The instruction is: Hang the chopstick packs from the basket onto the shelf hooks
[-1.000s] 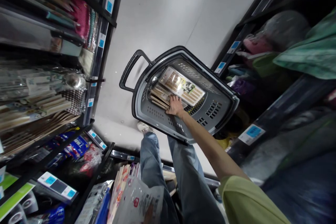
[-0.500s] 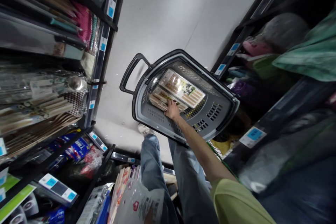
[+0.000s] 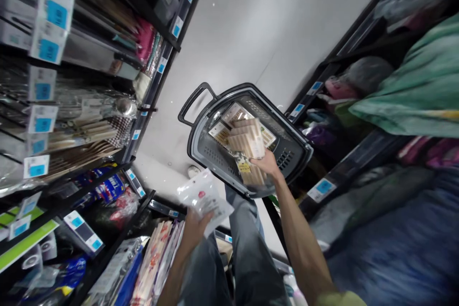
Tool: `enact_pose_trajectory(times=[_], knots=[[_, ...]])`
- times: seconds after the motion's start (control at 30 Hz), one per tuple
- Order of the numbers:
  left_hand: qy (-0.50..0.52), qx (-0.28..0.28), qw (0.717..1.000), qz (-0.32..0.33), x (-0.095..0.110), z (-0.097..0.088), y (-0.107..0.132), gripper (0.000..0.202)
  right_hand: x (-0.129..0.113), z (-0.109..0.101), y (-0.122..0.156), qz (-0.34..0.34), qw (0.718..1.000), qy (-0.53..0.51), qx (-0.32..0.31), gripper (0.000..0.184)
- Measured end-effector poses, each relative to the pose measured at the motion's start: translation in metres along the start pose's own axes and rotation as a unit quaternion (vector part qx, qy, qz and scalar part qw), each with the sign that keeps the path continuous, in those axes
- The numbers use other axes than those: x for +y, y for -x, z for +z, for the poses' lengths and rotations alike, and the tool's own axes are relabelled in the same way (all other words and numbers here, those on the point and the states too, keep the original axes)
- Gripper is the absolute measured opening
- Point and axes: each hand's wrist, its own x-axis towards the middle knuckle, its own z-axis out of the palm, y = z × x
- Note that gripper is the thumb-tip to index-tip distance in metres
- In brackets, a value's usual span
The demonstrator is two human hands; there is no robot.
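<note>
My right hand [image 3: 265,161] grips a pack of light wooden strips [image 3: 247,141], stacked in rows with a yellow label, and holds it over the basket. Motion blurs the pack. Below it, the grey shopping basket [image 3: 211,155] stands on the floor, its black handle sticking out to the left. Flat packs with pale wooden pieces [image 3: 219,133] lie inside, partly covered by the raised pack. On the left, my left hand [image 3: 198,224] is closed around a whitish plastic packet [image 3: 205,197] with a red mark, just outside the basket's near rim.
Shelves with price tags [image 3: 43,124] and packaged kitchen utensils [image 3: 86,141] line the left side. To the right, shelves hold a green fabric bundle [image 3: 412,91] and dark blue fabric [image 3: 398,244]. My legs [image 3: 247,248] stand close to the basket on the grey floor [image 3: 258,19].
My right hand has lifted the wooden strips off the basket's contents and moved right. My left hand has raised the plastic packet from low in view to beside the basket.
</note>
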Motion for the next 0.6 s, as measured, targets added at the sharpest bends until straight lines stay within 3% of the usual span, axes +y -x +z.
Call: enact_pose_trajectory(times=[0.07,0.17,0.27,0.4,0.5,0.6], knots=[[0.005,-0.073,0.994,0.078,0.02,0.029,-0.037,0.056,0.005,-0.021,0.026,0.037,0.993,-0.097,0.056,0.038],[-0.037,-0.103,0.982,0.152,0.043,0.07,-0.09,0.05,0.015,-0.037,0.053,0.105,0.945,-0.274,0.144,0.039],[-0.046,-0.09,0.982,0.16,0.052,0.1,-0.13,0.049,0.024,-0.043,0.071,0.126,0.891,-0.388,0.2,0.046],[-0.058,-0.07,0.988,0.128,0.065,0.118,-0.165,0.052,0.024,-0.058,0.093,0.137,0.835,-0.482,0.229,0.056],[-0.057,-0.058,0.991,0.105,0.082,0.118,-0.158,0.071,0.002,-0.076,0.114,0.136,0.805,-0.531,0.225,0.061],[-0.007,-0.104,0.987,0.125,0.099,0.098,-0.097,0.071,-0.054,-0.091,0.137,0.08,0.775,-0.584,0.227,0.059]])
